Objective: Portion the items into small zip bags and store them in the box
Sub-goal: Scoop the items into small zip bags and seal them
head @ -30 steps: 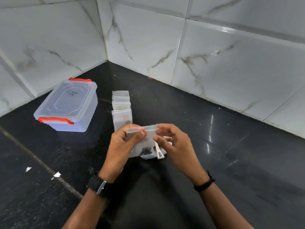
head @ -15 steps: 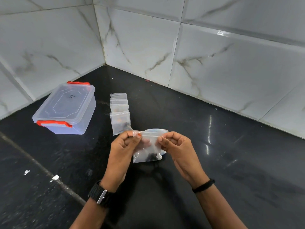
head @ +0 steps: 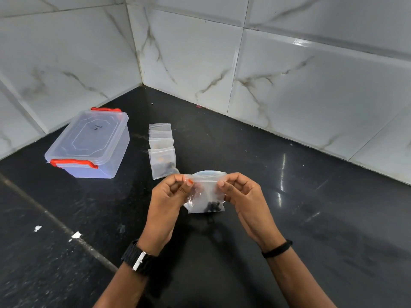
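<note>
Just below the centre of the frame, both hands hold a small clear zip bag (head: 205, 196) above the black countertop (head: 311, 218). The left hand (head: 169, 196) pinches its top left corner between thumb and forefinger, and the right hand (head: 242, 196) pinches the top right corner the same way — the bag hangs between them with small dark items (head: 213, 205) gathered at its bottom. Above and a little left of the hands, a row of filled zip bags (head: 162, 147) lies overlapping on the counter. Further left, near the tiled wall (head: 66, 63), stands the clear plastic box (head: 89, 145) — lid on, with red latches at both ends.
</note>
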